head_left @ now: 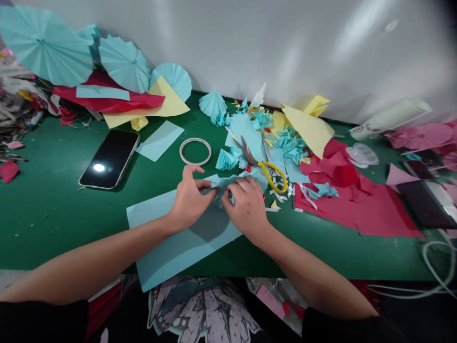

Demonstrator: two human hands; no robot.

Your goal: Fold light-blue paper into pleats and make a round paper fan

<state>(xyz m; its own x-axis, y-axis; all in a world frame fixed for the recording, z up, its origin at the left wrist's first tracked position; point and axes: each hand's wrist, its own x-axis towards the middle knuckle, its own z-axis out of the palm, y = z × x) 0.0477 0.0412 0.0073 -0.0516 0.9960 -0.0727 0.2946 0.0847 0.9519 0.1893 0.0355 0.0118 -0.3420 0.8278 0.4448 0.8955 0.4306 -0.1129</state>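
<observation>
A large light blue paper sheet lies on the green table in front of me, its near corner hanging over the front edge. My left hand and my right hand meet at the sheet's far end, both pinching its folded, pleated edge between thumb and fingers. Just beyond my right hand lie yellow-handled scissors among small blue paper fans.
A phone lies face up at the left, beside a tape ring and a small blue sheet. Blue paper umbrellas lean on the wall at the back left. Red paper, yellow paper and scraps cover the right.
</observation>
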